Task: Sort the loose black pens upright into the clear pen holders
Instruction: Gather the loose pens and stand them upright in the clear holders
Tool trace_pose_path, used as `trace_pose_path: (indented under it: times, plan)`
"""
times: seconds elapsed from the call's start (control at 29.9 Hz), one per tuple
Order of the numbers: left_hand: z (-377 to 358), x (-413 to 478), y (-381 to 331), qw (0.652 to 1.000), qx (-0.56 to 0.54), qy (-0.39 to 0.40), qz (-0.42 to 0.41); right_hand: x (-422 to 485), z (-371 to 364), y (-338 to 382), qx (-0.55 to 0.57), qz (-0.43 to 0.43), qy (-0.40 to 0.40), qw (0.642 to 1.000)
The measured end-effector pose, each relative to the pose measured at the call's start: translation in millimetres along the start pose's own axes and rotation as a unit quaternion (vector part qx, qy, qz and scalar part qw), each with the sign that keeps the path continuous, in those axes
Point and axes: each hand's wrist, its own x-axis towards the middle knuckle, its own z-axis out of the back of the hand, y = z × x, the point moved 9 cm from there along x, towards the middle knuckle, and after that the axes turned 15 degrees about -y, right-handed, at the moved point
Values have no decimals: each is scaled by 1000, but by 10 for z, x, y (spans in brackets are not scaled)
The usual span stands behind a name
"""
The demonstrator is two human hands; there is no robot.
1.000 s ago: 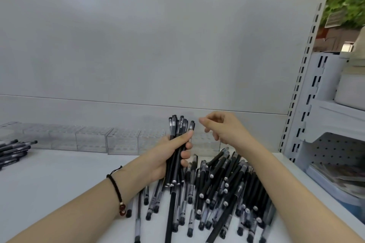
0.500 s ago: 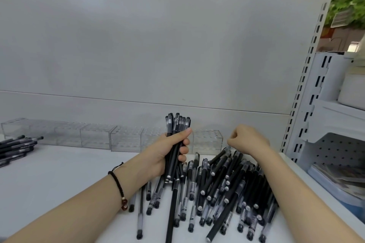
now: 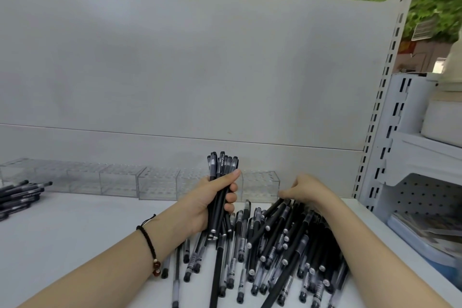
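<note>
**Head view.** A white shelf surface spans the frame, backed by a plain grey panel. A row of clear pen holders stands side by side along the foot of the panel, from the far left to right of centre. The rightmost holder shows between the two hands.

The left hand is closed around a bundle of black pens, with the thumb across the front and the fingers wrapped round the right side. The bundle is held near upright with the clip ends up, in front of the holders and not inserted in any of them. Its lower ends are at the left edge of the loose pile. A dark cord bracelet with beads sits on that wrist.

The right hand is at the far edge of the loose pile of pens. Its fingers are curled downward, with the fingertips at the far ends of the topmost pens. Whether it pinches a pen cannot be determined.

The pile lies flat on the shelf, near and right of centre, and the pens cross one another. A second, smaller group of pens lies flat at the left edge, just in front of the holders.

At right stand a slotted upright and an adjoining white rack.
</note>
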Motion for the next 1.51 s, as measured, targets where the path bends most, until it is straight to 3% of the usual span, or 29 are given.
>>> trace_pose_path:
  times: [0.17,0.33,0.5,0.64,0.87,1.0,1.07,1.24,1.51]
  plan:
    - [2,0,13,1000,-9,-3,17,-61,168,54,170,-37,-30,984]
    - [8,15,18,999,-30,-8,25,-159,587,312,373,-17,-113,921]
    - [-50,3,41,999,-30,12,37,-420,535,685,478,21,-41,877]
    - [-143,-82,52,997,-25,49,49,-633,362,961,438,87,14,895]
    - [-127,-67,61,997,11,70,36,-605,412,958,378,127,2,917]
    - [-69,-13,-12,999,1,43,16,-367,467,617,152,149,-34,977]
    - [-20,13,-51,1000,-13,19,10,-306,437,442,53,146,-21,988]
    - [22,29,-36,1000,-20,10,20,-358,175,241,-80,117,102,985]
    - [47,27,-40,999,-24,3,24,-344,79,181,-112,94,123,982]
